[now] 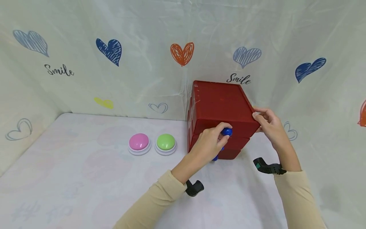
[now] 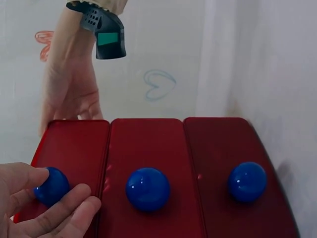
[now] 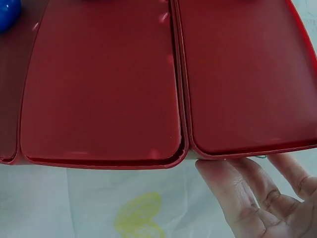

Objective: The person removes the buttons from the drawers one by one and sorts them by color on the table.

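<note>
A red three-drawer box (image 1: 223, 100) stands on the table, each drawer front bearing a round blue knob. My left hand (image 1: 210, 140) pinches the top blue knob (image 1: 227, 131) between thumb and fingers. The left wrist view shows that knob (image 2: 53, 187) partly covered by the fingers, beside the middle knob (image 2: 147, 189) and the bottom knob (image 2: 247, 182). At the box's upper right edge rests my right hand (image 1: 270, 125), thumb at the corner. Its fairly straight fingers (image 3: 225, 191) touch the side in the right wrist view. All drawers look pushed in.
Left of the box, a pink push button (image 1: 138, 142) and a green push button (image 1: 166, 142) sit on white bases. The white table (image 1: 85, 175) meets a hanging curtain (image 1: 148, 73) printed with hearts, close behind the box.
</note>
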The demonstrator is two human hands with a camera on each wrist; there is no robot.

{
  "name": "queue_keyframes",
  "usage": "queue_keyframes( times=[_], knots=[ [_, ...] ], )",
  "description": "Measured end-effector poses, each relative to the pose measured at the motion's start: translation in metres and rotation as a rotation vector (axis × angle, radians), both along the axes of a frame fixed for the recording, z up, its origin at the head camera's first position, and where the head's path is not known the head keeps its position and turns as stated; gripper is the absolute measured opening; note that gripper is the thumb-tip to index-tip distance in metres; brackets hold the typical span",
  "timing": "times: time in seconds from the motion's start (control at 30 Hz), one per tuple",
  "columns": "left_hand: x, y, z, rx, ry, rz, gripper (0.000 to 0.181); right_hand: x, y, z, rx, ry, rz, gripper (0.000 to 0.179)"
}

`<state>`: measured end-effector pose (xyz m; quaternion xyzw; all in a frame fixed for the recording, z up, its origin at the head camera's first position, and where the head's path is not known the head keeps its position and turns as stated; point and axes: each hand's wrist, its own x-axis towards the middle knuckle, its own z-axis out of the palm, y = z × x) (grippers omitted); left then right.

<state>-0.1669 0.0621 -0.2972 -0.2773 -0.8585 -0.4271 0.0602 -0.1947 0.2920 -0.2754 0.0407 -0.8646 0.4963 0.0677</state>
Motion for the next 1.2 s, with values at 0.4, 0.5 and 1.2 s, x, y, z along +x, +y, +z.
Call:
queue_keyframes(
  times=[0.4, 0.5, 1.2],
  knots=[
    [-0.002, 0.001, 0.005, -0.045, -0.058, -0.008, 0.033, 0.0, 0.0, 0.005, 0.017, -0.037, -0.015, 0.043],
    [-0.002, 0.001, 0.004, -0.048, -0.06, -0.004, 0.032, -0.001, -0.004, 0.008, 0.061, -0.057, -0.024, 0.051],
    [0.006, 0.002, -0.006, 0.005, 0.001, 0.039, 0.036, -0.025, -0.03, 0.029, 0.343, -0.22, -0.071, 0.067]
  ],
)
